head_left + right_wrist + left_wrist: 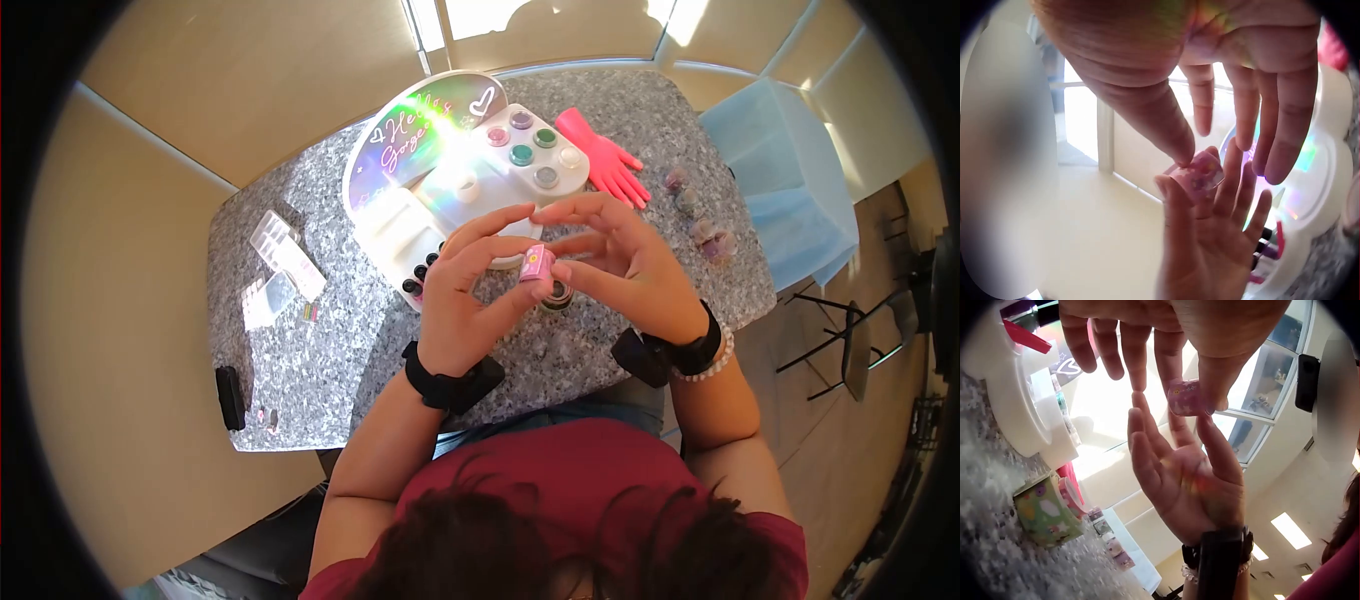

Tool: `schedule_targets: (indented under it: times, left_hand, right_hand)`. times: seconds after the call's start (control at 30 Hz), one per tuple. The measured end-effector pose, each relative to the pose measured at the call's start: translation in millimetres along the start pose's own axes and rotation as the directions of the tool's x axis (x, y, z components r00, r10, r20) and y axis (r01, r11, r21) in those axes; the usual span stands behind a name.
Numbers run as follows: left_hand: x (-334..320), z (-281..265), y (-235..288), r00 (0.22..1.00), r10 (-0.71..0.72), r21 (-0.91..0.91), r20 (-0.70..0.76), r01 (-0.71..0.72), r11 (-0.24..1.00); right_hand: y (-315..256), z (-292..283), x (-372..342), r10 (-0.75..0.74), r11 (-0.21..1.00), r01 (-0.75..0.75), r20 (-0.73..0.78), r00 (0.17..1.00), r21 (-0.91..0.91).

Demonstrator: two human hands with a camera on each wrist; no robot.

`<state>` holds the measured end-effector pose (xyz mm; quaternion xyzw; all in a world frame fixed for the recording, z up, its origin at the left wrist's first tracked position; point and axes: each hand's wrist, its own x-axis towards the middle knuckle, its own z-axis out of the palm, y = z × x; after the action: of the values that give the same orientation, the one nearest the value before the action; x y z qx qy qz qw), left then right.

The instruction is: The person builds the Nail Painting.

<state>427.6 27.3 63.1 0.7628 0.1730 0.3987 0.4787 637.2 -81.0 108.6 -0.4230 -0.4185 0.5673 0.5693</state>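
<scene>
A small pink roll of patterned tape [537, 263], printed with flowers and stars, is held up over the near side of the table. My left hand [465, 305] pinches it between thumb and forefinger. The thumb of my right hand [630, 268] touches the roll's edge, while the other right fingers arch loosely above, apart from it. Fingertips of both hands meet beyond the roll. Below, on the speckled tabletop, stand a green flowered roll [1047, 509] and another pink roll [1071, 497] beside it.
Past my hands stands a white display [575, 185] with a shiny sign [412, 125] and several glitter jars [521, 155]. Black-capped bottles [411, 287] line its left edge. A pink glove [605, 160] lies behind right, small jars [690, 205] farther right, a compartment case [285, 250] left.
</scene>
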Motion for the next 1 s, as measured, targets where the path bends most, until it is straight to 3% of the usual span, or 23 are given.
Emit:
schedule_targets:
  times: [0.03,0.07,0.1,0.17,0.2,0.27,0.3,0.33,0.4,0.6,0.7,0.77,0.8,0.9,0.97,1.0]
  left_hand:
    - [0.2,-0.4,0.2,1.000,-0.025,-0.022,0.008,0.025,0.999]
    - [-0.2,-0.1,0.5,0.999,-0.051,-0.045,0.015,0.051,0.998]
    - [0.1,0.1,1.4,0.998,-0.060,-0.045,0.014,0.060,0.997]
    - [1.5,-1.1,4.7,0.966,-0.217,-0.232,0.142,0.245,0.941]
    - [1.6,-3.3,6.4,0.932,-0.273,-0.309,0.240,0.340,0.888]
    - [1.3,-8.2,1.6,0.890,-0.321,-0.360,0.324,0.430,0.828]
    - [1.4,-9.1,0.0,0.843,-0.353,-0.401,0.406,0.511,0.760]
    - [1.3,-8.6,1.0,0.843,-0.352,-0.402,0.406,0.511,0.760]
    - [1.6,-7.8,4.6,0.859,-0.366,-0.395,0.357,0.494,0.774]
    - [-2.7,-10.9,-2.7,0.931,-0.329,-0.436,0.159,0.365,0.823]
    - [-6.0,-7.4,-3.4,0.965,-0.259,-0.586,0.053,0.240,0.774]
    - [-7.1,-3.4,-0.6,0.968,-0.243,-0.650,0.059,0.222,0.727]
    - [-7.4,-1.2,0.3,0.972,-0.226,-0.710,0.068,0.206,0.674]
    - [-7.0,5.1,-1.9,0.939,-0.316,-0.674,0.136,0.321,0.665]
    - [-6.5,6.1,2.7,0.955,-0.268,-0.707,0.127,0.277,0.651]
    - [-6.6,5.4,2.9,0.960,-0.264,-0.653,0.094,0.260,0.712]
  right_hand:
    - [-7.2,6.1,-0.7,-0.220,0.908,0.210,0.015,0.975,-0.363]
    - [-10.2,10.0,-1.9,-0.407,0.649,0.371,0.109,0.907,-0.665]
    - [-8.4,10.4,-1.3,-0.400,0.654,0.366,0.107,0.910,-0.662]
    - [-5.4,8.1,2.5,-0.516,0.431,0.461,0.208,0.831,-0.776]
    - [-5.4,7.1,2.9,-0.513,0.436,0.458,0.204,0.834,-0.775]
    - [-5.9,5.8,2.3,-0.523,0.284,0.474,0.280,0.805,-0.834]
    - [-5.0,6.3,1.8,-0.523,0.284,0.473,0.279,0.805,-0.834]
    - [-3.5,7.5,1.5,-0.547,0.323,0.448,0.221,0.807,-0.834]
    - [-3.9,9.1,-0.9,-0.569,0.362,0.424,0.164,0.806,-0.830]
    - [-13.0,8.3,-22.3,-0.723,0.284,0.391,0.072,0.687,-0.875]
    - [-5.8,10.3,-28.3,-0.718,0.279,0.414,0.099,0.689,-0.866]
    - [6.0,12.8,-26.5,-0.643,0.209,0.447,0.222,0.733,-0.870]
    - [10.1,17.4,-22.1,-0.653,0.127,0.462,0.277,0.705,-0.878]
    - [19.8,22.2,-8.9,-0.636,0.045,0.507,0.366,0.679,-0.861]
    - [21.3,26.1,-5.3,-0.643,0.035,0.500,0.363,0.674,-0.865]
    - [21.6,27.1,-3.4,-0.651,0.025,0.493,0.360,0.668,-0.870]
